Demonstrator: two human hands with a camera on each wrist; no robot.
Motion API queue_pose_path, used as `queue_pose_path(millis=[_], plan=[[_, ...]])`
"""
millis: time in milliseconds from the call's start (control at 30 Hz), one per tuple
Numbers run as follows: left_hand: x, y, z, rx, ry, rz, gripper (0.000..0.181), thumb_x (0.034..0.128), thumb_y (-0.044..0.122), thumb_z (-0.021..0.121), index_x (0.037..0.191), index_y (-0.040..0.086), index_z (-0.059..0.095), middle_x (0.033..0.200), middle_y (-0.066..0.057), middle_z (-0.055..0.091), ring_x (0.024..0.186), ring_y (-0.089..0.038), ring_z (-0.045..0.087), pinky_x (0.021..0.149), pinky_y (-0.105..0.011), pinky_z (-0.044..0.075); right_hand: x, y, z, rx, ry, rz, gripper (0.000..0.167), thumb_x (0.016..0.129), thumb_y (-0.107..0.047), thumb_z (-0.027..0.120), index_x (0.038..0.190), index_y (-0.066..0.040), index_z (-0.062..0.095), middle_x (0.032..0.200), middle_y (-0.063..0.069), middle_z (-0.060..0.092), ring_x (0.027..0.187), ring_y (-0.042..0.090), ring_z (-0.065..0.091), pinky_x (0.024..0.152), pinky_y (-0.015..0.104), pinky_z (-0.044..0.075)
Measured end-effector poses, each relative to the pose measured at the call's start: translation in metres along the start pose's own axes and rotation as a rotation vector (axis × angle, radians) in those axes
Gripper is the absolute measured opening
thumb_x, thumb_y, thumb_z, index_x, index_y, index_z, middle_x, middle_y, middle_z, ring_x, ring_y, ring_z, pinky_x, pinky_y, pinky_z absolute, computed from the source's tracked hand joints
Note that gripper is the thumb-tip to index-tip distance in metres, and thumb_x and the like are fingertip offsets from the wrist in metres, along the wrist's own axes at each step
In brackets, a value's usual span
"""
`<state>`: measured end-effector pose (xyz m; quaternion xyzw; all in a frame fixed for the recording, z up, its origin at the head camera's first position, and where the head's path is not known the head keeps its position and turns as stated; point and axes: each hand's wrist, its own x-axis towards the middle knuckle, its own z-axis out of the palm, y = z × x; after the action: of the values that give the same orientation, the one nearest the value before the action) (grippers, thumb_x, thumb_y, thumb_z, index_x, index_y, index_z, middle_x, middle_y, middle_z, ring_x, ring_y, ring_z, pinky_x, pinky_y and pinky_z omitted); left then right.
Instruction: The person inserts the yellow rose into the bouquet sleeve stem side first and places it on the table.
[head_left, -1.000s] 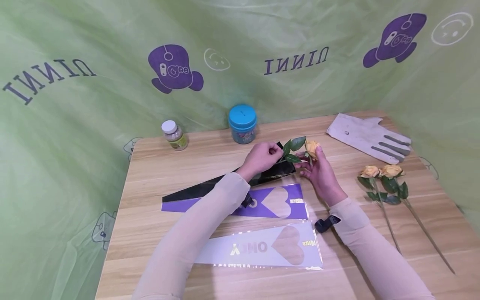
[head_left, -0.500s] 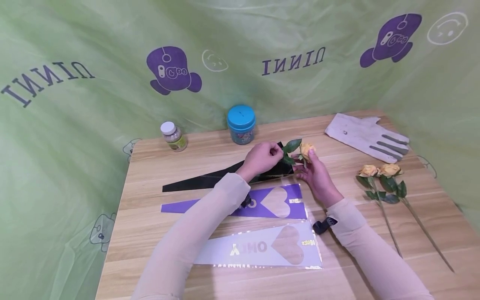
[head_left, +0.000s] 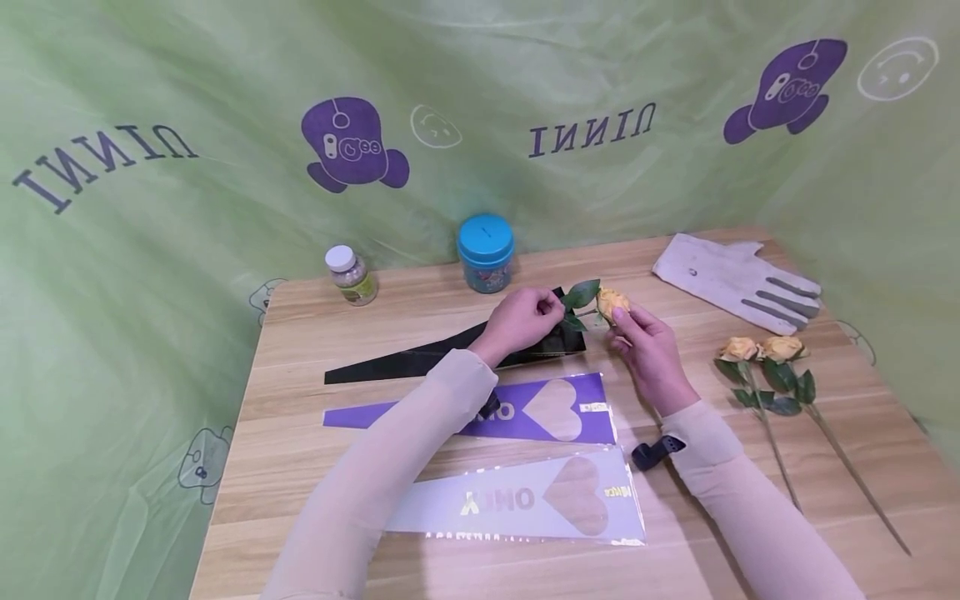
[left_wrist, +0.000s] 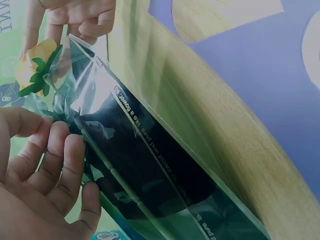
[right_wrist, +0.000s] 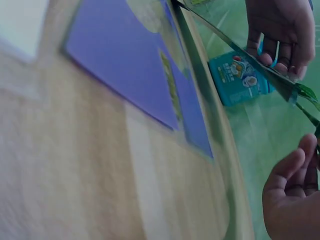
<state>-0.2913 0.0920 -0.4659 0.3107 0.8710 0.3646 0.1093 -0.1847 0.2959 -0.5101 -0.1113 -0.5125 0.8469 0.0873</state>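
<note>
My left hand (head_left: 525,321) pinches the open mouth edge of a black, clear-fronted flower sleeve (head_left: 435,357). In the left wrist view, the sleeve (left_wrist: 145,155) shows printed lettering and a green stem running inside it. A yellow artificial rose (head_left: 612,303) sticks out of the mouth, its leaves (head_left: 581,293) beside my left fingertips. My right hand (head_left: 652,354) holds the rose's bloom between thumb and fingers from the right. The right wrist view shows both hands, with the bloom mostly cut off at the right edge.
A purple sleeve (head_left: 510,408) and a white sleeve (head_left: 517,500) lie nearer me. Two more yellow roses (head_left: 780,375) and a grey-white glove (head_left: 727,279) lie at the right. A blue-lidded tub (head_left: 486,254) and a white-capped bottle (head_left: 351,275) stand at the back.
The rose has slid left into the sleeve, with fewer leaves showing outside. The sleeve's narrow end has swung away from the purple one. My right hand has shifted its hold on the bloom.
</note>
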Motion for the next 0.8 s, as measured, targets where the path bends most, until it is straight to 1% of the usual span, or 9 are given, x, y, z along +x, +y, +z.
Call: queue_pose_path(millis=[67,200,300,467,667,800], plan=[[0.0002,0.0000,0.0000,-0.001,0.000,0.001,0.014,0.0978,0.024,0.060,0.095,0.018,0.073,0.085,0.009,0.065,0.080,-0.009,0.059,0.075,-0.025,0.047,0.0005,-0.0009,-0.0003,-0.004,0.011,-0.034,0.028,0.095,-0.012,0.074,0.121,-0.010,0.065,0.098,0.004,0.069,0.076,0.015,0.064,0.068,0.023,0.056],[0.0006,0.0002,-0.0005,0.006,0.003,-0.001,0.014,0.0973,0.025,0.061,0.095,0.018,0.073,0.084,0.009,0.065,0.079,-0.009,0.059,0.073,-0.025,0.047,0.0006,-0.0025,0.0013,-0.043,0.004,-0.068,0.026,0.094,-0.008,0.074,0.114,-0.009,0.058,0.098,0.005,0.069,0.073,0.016,0.065,0.065,0.022,0.055],[0.0009,0.0003,-0.0008,0.011,0.007,-0.004,0.014,0.0969,0.025,0.060,0.094,0.019,0.073,0.084,0.010,0.065,0.079,-0.009,0.059,0.073,-0.025,0.047,0.0004,-0.0033,0.0028,-0.088,-0.012,-0.075,0.023,0.093,-0.008,0.074,0.110,-0.009,0.058,0.099,0.005,0.067,0.074,0.015,0.063,0.066,0.021,0.054],[-0.0001,-0.0002,-0.0006,0.007,0.011,-0.003,0.014,0.0966,0.025,0.061,0.095,0.020,0.073,0.084,0.010,0.065,0.079,-0.008,0.060,0.073,-0.024,0.048,-0.0001,-0.0019,0.0047,-0.162,-0.011,-0.083,0.022,0.093,-0.008,0.074,0.108,-0.010,0.059,0.099,0.005,0.067,0.078,0.013,0.061,0.068,0.022,0.054],[-0.0005,0.0003,0.0012,0.001,0.013,0.005,0.012,0.0969,0.024,0.062,0.094,0.020,0.073,0.083,0.010,0.065,0.077,-0.008,0.059,0.072,-0.024,0.048,0.0005,0.0012,0.0072,-0.242,-0.024,-0.085,0.023,0.094,-0.010,0.075,0.110,-0.008,0.059,0.101,0.005,0.067,0.081,0.014,0.061,0.071,0.026,0.055],[-0.0004,0.0015,0.0018,0.001,0.014,0.017,0.011,0.0968,0.024,0.063,0.092,0.021,0.072,0.082,0.009,0.065,0.076,-0.008,0.059,0.071,-0.025,0.048,0.0011,0.0039,0.0089,-0.287,-0.030,-0.087,0.025,0.093,-0.013,0.076,0.111,-0.009,0.060,0.102,0.005,0.068,0.084,0.018,0.063,0.074,0.029,0.056]])
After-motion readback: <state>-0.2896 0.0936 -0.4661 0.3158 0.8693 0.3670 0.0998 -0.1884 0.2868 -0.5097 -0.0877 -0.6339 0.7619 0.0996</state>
